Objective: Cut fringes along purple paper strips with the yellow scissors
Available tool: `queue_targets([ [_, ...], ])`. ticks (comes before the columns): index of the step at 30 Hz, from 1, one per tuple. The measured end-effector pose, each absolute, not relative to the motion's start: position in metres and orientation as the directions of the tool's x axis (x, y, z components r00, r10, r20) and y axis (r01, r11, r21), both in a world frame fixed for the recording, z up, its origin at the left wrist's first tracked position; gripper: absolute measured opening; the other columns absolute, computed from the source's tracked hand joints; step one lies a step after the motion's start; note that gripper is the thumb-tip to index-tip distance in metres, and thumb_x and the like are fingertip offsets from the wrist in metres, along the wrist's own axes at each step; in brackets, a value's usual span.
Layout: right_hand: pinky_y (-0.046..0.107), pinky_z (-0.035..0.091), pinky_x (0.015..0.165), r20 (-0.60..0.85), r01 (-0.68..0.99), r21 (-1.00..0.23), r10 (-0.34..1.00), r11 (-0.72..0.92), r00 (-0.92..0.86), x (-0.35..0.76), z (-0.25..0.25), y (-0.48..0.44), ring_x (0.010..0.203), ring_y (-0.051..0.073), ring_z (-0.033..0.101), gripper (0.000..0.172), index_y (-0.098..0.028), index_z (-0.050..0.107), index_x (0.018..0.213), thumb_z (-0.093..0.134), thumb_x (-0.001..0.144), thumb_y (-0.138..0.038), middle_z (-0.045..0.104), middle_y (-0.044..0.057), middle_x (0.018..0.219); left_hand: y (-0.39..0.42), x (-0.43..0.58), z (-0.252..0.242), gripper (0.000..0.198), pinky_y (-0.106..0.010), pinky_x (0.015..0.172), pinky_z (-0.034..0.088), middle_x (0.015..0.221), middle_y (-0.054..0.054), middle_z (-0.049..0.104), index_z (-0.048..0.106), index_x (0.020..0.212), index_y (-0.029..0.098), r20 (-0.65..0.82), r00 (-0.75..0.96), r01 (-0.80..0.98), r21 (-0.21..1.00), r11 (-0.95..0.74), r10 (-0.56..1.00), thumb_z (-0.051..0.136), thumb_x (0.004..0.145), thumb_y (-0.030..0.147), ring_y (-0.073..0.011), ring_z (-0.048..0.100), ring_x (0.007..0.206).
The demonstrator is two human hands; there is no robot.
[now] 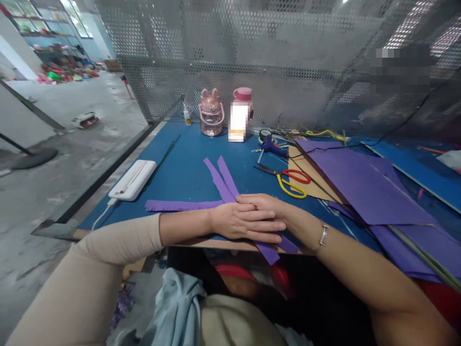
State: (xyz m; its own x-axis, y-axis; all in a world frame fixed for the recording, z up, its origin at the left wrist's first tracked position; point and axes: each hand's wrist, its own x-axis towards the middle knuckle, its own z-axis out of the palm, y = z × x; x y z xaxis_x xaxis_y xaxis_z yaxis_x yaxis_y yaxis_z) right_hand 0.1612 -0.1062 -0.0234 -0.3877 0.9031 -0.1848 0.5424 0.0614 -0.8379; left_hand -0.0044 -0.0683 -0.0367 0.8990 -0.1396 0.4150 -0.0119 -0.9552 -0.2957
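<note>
My left hand (252, 222) lies across my right hand (266, 203), its fingers stretched out to the right and holding nothing. Beneath it my right hand rests flat, with one extended finger showing; its other fingers are mostly covered. Both hands lie on two purple strips (224, 181), which cross the table edge diagonally and stick out below the hands. A third purple strip (180, 206) with a cut, fringed edge runs left along the blue table (180, 163). Scissors (293, 180) with one red and one yellow handle lie beyond my right hand.
A white power bank (133, 180) with a cable lies left. At the back stand a small bottle (187, 117), a pink water bottle (211, 115) and a bright phone-like screen (237, 122). A blue glue gun (270, 145), tape (265, 133) and purple sheets (353, 182) occupy the right.
</note>
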Motion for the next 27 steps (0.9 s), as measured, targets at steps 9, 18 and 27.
queue_targets([
  [9, 0.028, 0.050, 0.056, -0.085, 0.153, -0.988, 0.857, -0.007, -0.508, 0.175, 0.029, -0.053, 0.056, 0.012, 0.057, 0.019, -0.022, 0.050, 0.089, 0.052, 0.087, -0.040, 0.059, -0.001, 0.070, -0.106, -0.029, -0.030, 0.033, -0.044, 0.108, 0.034, 0.121, -0.001, 0.066, 0.061, 0.118, 0.040, 0.501, 0.838, 0.234, 0.029, -0.972, 0.217, 0.058, 0.087, 0.028, -0.0212, 0.056, 0.115],
  [18, 0.020, 0.042, 0.055, -0.012, 0.316, -0.907, 0.733, 0.278, -0.681, 0.194, 0.059, -0.018, 0.058, 0.008, 0.052, 0.031, -0.020, 0.053, 0.108, 0.066, 0.082, -0.031, 0.058, -0.006, 0.072, -0.082, -0.076, -0.035, 0.025, -0.034, 0.089, 0.046, 0.107, -0.010, 0.065, 0.063, 0.110, 0.018, 0.249, 0.785, 0.488, 0.315, -0.814, 0.567, 0.046, 0.095, 0.029, -0.0194, 0.058, 0.099],
  [27, 0.028, 0.042, 0.074, 0.029, 0.626, -0.389, 0.689, 0.676, -0.725, 0.170, -0.010, 0.012, 0.084, 0.019, 0.060, 0.024, -0.016, 0.069, 0.098, 0.048, 0.093, -0.025, 0.069, 0.008, 0.094, -0.060, -0.038, -0.011, 0.016, -0.034, 0.084, 0.046, 0.093, -0.010, 0.063, 0.057, 0.102, 0.015, 0.659, 0.484, 0.568, 0.265, -0.779, 0.576, 0.051, 0.089, 0.021, -0.0198, 0.057, 0.092],
])
